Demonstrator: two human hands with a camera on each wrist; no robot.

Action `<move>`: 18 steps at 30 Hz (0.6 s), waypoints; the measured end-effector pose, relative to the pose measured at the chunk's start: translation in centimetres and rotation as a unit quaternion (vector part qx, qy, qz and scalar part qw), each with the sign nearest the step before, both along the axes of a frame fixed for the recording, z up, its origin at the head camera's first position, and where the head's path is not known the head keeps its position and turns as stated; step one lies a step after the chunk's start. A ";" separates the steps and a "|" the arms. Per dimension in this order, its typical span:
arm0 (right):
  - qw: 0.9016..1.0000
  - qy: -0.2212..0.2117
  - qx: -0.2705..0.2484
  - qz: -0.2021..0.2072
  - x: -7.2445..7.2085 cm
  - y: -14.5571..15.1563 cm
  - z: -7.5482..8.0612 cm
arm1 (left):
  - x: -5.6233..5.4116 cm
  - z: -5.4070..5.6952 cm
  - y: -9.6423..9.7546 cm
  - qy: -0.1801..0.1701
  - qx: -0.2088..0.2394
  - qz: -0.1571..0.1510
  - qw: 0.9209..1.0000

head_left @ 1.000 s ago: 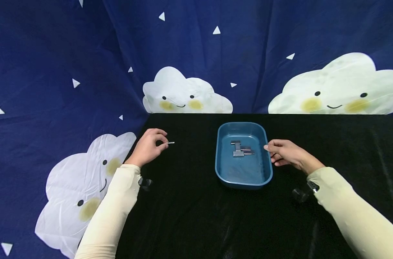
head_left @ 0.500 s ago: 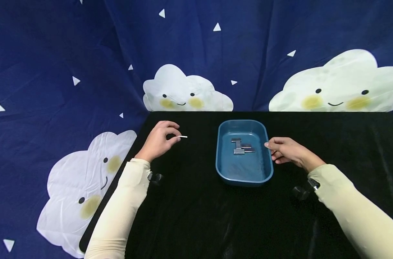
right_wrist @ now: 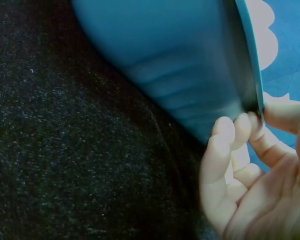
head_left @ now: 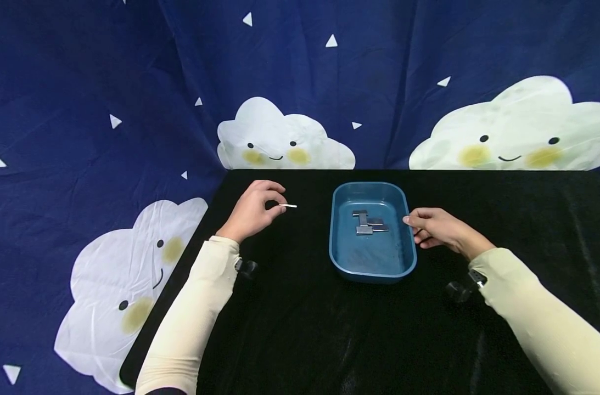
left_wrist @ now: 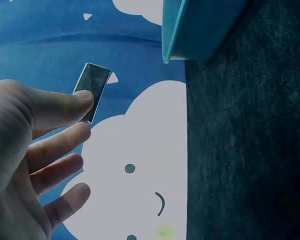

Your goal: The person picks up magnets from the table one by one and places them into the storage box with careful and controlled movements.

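Thumb and fingers of my left hand [head_left: 255,213] pinch a small flat rectangular metal piece [left_wrist: 94,76], raised over the black table left of the tray. Seen by the left wrist camera, it has a dark glossy face and bright edges; the thumb covers its lower part. A blue rectangular tray [head_left: 374,260] stands on the table between the hands. Inside it, several similar silver pieces [head_left: 364,230] lie touching or overlapping. My right hand [head_left: 439,230] grips the tray's right rim, thumb over the edge and fingers against the outer wall [right_wrist: 165,45].
Black cloth covers the table [head_left: 290,329]. Behind it and along its left side hangs a dark blue curtain [head_left: 300,66] with white triangles and smiling clouds. A small black device [head_left: 247,267] is strapped at the left wrist, and another [head_left: 459,292] at the right.
My left hand has moved right and slightly away from me with the metal piece, closer to the tray. My right hand has stayed on the tray rim.
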State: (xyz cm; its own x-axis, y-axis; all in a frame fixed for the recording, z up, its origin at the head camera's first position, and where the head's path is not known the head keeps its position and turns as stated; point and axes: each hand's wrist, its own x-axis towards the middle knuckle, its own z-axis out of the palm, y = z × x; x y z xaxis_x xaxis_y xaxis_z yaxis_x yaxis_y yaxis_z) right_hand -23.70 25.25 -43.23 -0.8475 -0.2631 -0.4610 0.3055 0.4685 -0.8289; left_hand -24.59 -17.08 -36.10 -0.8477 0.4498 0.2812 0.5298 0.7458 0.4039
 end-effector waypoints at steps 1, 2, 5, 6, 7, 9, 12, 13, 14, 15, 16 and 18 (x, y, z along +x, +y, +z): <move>1.000 0.001 0.001 0.000 0.0 0.0 0.0 | 0.0 0.1 0.1 0.001 -0.004 -0.001 1.000; 1.000 0.001 0.002 0.001 0.0 0.0 0.1 | -0.1 0.3 0.2 0.003 -0.009 -0.001 1.000; 1.000 0.002 0.006 0.002 0.0 0.0 0.1 | -0.1 0.8 0.5 0.006 -0.023 -0.001 1.000; 1.000 0.001 0.006 0.002 0.0 0.0 0.1 | -0.2 1.0 0.6 0.007 -0.027 -0.001 1.000; 1.000 0.001 0.007 0.002 -0.1 0.0 0.1 | -0.2 1.1 0.7 0.008 -0.031 -0.001 0.999; 1.000 0.001 0.009 0.002 -0.1 0.0 0.2 | -0.2 1.5 1.0 0.011 -0.038 -0.004 0.999; 1.000 0.002 0.011 0.002 -0.1 -0.1 0.2 | -0.2 1.8 1.4 0.016 -0.048 -0.012 0.999; 1.000 0.003 0.012 0.002 -0.1 -0.1 0.2 | -0.2 1.9 1.6 0.018 -0.050 -0.017 0.998; 1.000 0.003 0.012 0.002 -0.1 -0.2 0.2 | -0.2 2.0 1.8 0.018 -0.052 -0.022 0.998; 1.000 0.003 0.013 0.001 -0.1 -0.2 0.3 | -0.2 2.0 2.0 0.019 -0.054 -0.027 0.998; 1.000 0.003 0.013 0.001 0.0 -0.2 0.3 | -0.2 2.0 2.2 0.019 -0.057 -0.032 0.998; 1.000 0.003 0.013 0.001 0.0 -0.3 0.3 | -0.2 1.9 2.6 0.019 -0.063 -0.040 0.997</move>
State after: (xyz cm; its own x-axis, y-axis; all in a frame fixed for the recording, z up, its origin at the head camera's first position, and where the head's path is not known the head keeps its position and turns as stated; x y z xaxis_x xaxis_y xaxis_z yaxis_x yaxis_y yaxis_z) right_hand -23.67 24.96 -42.93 -0.8496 -0.2520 -0.4633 0.3003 0.4909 -0.8178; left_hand -24.76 -14.50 -34.18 -0.7974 0.5498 0.2487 0.6028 0.7439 0.2886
